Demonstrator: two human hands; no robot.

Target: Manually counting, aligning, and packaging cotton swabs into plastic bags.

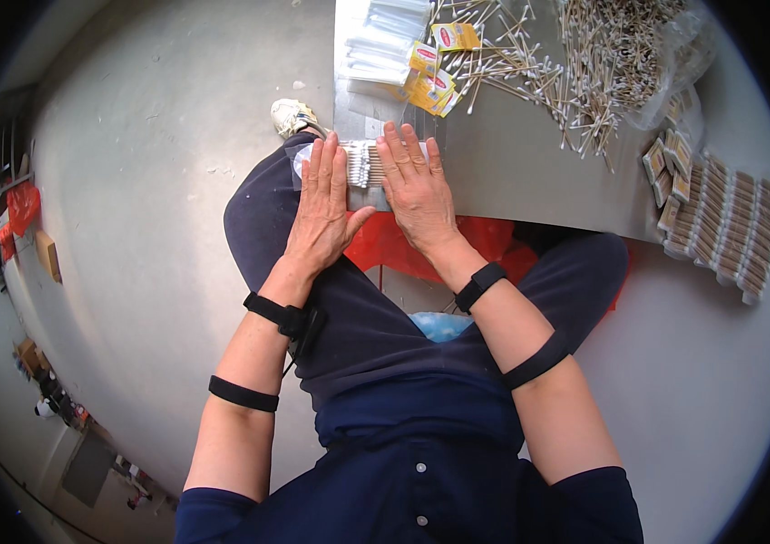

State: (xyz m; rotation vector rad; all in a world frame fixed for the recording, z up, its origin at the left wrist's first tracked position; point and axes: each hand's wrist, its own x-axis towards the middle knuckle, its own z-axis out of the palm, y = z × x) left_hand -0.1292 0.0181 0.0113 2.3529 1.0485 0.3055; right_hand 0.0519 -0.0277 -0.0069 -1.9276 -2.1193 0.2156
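Observation:
Between my two hands lies a short row of cotton swabs, side by side near the table's front left corner, their white tips meeting in the middle. My left hand rests at the row's left end, fingers stretched out flat and partly covering it. At the right end lies my right hand, also flat with straight fingers. Clear plastic film shows beside my left fingers. What is under both palms is hidden. Just beyond the hands are yellow printed cards and a stack of clear plastic sleeves.
A large heap of loose cotton swabs spreads over the far right of the metal table, beside a crumpled clear bag. Packed swab bundles stand in rows at the right. Red plastic hangs below the table edge, near my knees.

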